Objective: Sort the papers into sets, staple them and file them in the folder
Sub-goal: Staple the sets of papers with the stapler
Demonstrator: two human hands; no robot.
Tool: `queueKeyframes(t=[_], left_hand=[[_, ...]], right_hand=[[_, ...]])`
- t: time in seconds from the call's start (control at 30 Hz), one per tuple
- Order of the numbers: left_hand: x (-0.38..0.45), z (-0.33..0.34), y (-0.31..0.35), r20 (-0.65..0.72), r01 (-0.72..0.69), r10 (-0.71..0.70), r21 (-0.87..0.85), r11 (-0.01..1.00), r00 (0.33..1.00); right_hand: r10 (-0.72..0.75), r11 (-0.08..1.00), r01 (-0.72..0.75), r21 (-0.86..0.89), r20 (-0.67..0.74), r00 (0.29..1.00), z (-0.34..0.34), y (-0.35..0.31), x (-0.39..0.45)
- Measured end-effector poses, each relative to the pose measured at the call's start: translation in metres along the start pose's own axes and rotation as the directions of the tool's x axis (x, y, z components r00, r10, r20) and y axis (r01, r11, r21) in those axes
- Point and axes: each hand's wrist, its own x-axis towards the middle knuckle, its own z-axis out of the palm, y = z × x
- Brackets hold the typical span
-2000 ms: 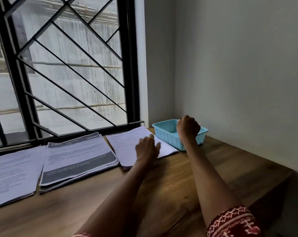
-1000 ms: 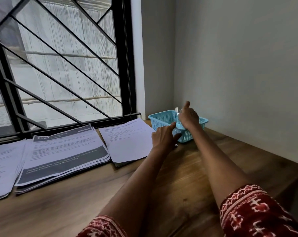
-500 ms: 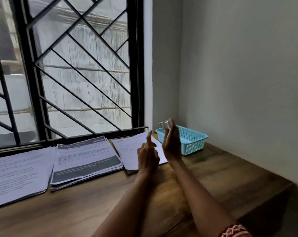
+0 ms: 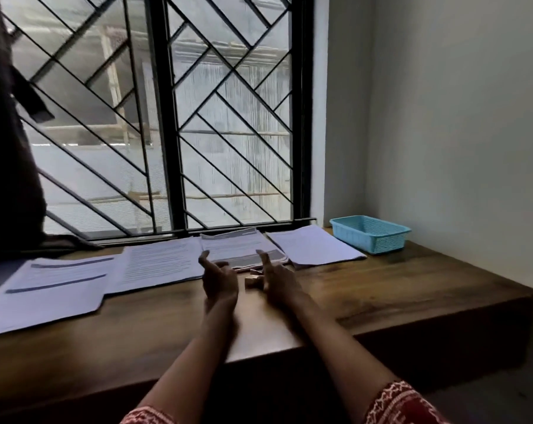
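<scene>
Four stacks of papers lie in a row along the window side of the wooden surface: a far-left stack with blue bars, a second stack, a third stack with a dark band and a right-hand stack. The spread, with edges touching or slightly overlapping, reads as sets kept separate for sorting. No folder can be identified in this view.

Both hands are out over the bare surface just in front of the third stack. The left hand is loosely spread, fingers relaxed, holding nothing. The right hand has its index finger raised; its other fingers are hidden behind it, so whether it grips anything cannot be told.

Between the hands, touching or just beside the right one, are small pale pieces, too blurred to name; judged by the task, possibly a staple box or small stapler, set near the stacks for use.

A blue basket stands in the far right corner, near the right-hand stack, likely the supplies store.

Stapling appears not yet begun.
</scene>
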Motion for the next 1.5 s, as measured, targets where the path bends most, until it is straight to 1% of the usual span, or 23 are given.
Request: queueKeyframes(t=[0.1,0.17,0.2,0.3,0.37,0.43,0.5,0.57,0.63,0.7,0.77,0.83,0.87,0.97,1.03,1.1,1.2,1.27,1.3,1.33,1.37,1.4,1.5], left_hand=[[0.014,-0.056,-0.006,-0.034,-0.074,0.076,0.049,0.996,0.997],[0.029,-0.087,-0.01,-0.056,-0.08,0.085,0.08,0.994,0.995],[0.038,-0.106,-0.012,-0.067,-0.073,0.081,0.104,0.992,0.994],[0.058,-0.156,-0.018,-0.09,-0.043,0.059,0.165,0.985,0.994],[0.067,-0.186,-0.029,-0.117,0.001,0.024,0.207,0.978,0.993],[0.074,-0.213,-0.047,-0.137,0.026,0.009,0.251,0.968,0.99],[0.085,-0.236,-0.069,-0.138,0.024,0.019,0.302,0.953,0.99],[0.1,-0.257,-0.089,-0.126,0.042,0.007,0.38,0.924,0.992],[0.118,-0.273,-0.102,-0.131,0.087,-0.028,0.465,0.881,0.991],[0.135,-0.284,-0.109,-0.152,0.148,-0.076,0.552,0.821,0.986],[0.153,-0.29,-0.114,-0.148,0.23,-0.176,0.627,0.745,0.973],[0.168,-0.295,-0.118,-0.14,0.312,-0.302,0.689,0.654,0.943],[0.176,-0.296,-0.12,-0.145,0.333,-0.339,0.724,0.604,0.929],[0.195,-0.295,-0.122,-0.185,0.37,-0.379,0.779,0.506,0.907],[0.205,-0.292,-0.121,-0.212,0.405,-0.404,0.774,0.486,0.89],[0.21,-0.295,-0.114,-0.241,0.423,-0.408,0.787,0.449,0.881],[0.218,-0.306,-0.112,-0.184,0.35,-0.398,0.848,0.398,0.899],[0.228,-0.314,-0.115,-0.165,0.346,-0.427,0.852,0.393,0.889],[0.231,-0.318,-0.115,-0.124,0.335,-0.456,0.844,0.419,0.881],[0.233,-0.319,-0.114,-0.061,0.32,-0.483,0.82,0.474,0.873],[0.233,-0.321,-0.112,0.019,0.281,-0.511,0.817,0.504,0.859],[0.232,-0.321,-0.108,0.054,0.272,-0.528,0.81,0.52,0.847],[0.23,-0.318,-0.099,0.071,0.254,-0.493,0.789,0.56,0.867]], right_hand=[[-0.016,0.995,0.02,-0.103,0.035,0.999,-0.005,-0.036,-0.004],[-0.037,0.992,0.035,-0.123,-0.007,0.999,-0.006,-0.057,0.002],[-0.057,0.993,0.053,-0.102,-0.034,0.998,-0.007,-0.074,0.007],[-0.093,0.995,0.096,0.04,-0.057,0.994,-0.004,-0.125,0.023],[-0.104,0.978,0.106,0.179,-0.022,0.994,0.001,-0.158,0.029],[-0.105,0.936,0.094,0.34,0.014,0.994,0.012,-0.191,0.034],[-0.081,0.882,0.047,0.469,0.053,0.995,0.026,-0.218,0.038],[-0.041,0.848,-0.036,0.528,0.134,0.99,0.044,-0.242,0.042],[-0.012,0.849,-0.096,0.519,0.201,0.979,0.061,-0.256,0.049],[0.048,0.868,-0.131,0.479,0.183,0.982,0.074,-0.264,0.056],[0.11,0.865,-0.171,0.472,0.154,0.982,0.081,-0.273,0.067],[0.119,0.886,-0.173,0.431,0.149,0.982,0.084,-0.284,0.076],[0.114,0.905,-0.161,0.395,0.141,0.983,0.086,-0.291,0.082],[0.093,0.954,-0.108,0.279,0.068,0.993,0.096,-0.302,0.088],[0.068,0.966,-0.069,0.25,0.014,0.998,0.105,-0.3,0.089],[0.059,0.968,-0.056,0.246,-0.003,0.998,0.108,-0.296,0.09],[0.064,0.962,-0.061,0.266,-0.004,0.998,0.106,-0.289,0.091],[0.04,0.965,-0.035,0.261,-0.014,0.999,0.105,-0.288,0.089],[0.027,0.967,-0.021,0.253,-0.021,0.999,0.106,-0.289,0.088],[0.014,0.97,-0.007,0.243,-0.029,0.999,0.107,-0.289,0.088],[0.002,0.973,0.007,0.233,-0.036,0.999,0.107,-0.29,0.087],[-0.009,0.975,0.018,0.223,-0.043,0.999,0.108,-0.29,0.086],[-0.043,0.98,0.053,0.19,-0.056,0.998,0.108,-0.292,0.084]])
